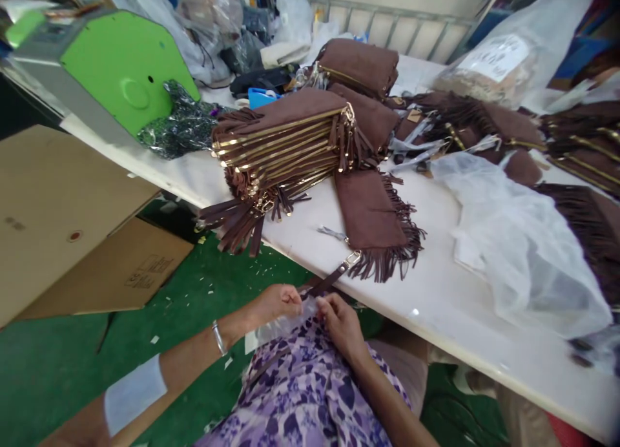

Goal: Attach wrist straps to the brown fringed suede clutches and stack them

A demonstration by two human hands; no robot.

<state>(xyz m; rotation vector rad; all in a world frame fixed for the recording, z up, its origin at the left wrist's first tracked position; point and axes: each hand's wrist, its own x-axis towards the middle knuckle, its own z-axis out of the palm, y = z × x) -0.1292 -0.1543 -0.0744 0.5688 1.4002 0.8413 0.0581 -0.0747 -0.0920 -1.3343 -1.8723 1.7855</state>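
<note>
Over my lap, my left hand point(285, 302) is closed in a pinch on a thin translucent plastic piece point(285, 325). My right hand point(343, 324) pinches the plastic's other side, close to my left fingertips. Between the hands lies the end of a dark brown strap point(329, 281), partly hidden by the fingers. A gold clasp point(352, 259) joins this strap to a brown fringed pouch point(372, 211) lying flat at the table edge. On my left forearm sticks a pale rectangular sheet point(135, 393).
Behind the pouch stands a stack of brown pouches point(285, 137) with gold zippers and tassels. A green machine point(128, 72) stands at the far left, above cardboard point(62, 214). White plastic wrapping point(523, 240) covers part of the white table point(436, 305) at right.
</note>
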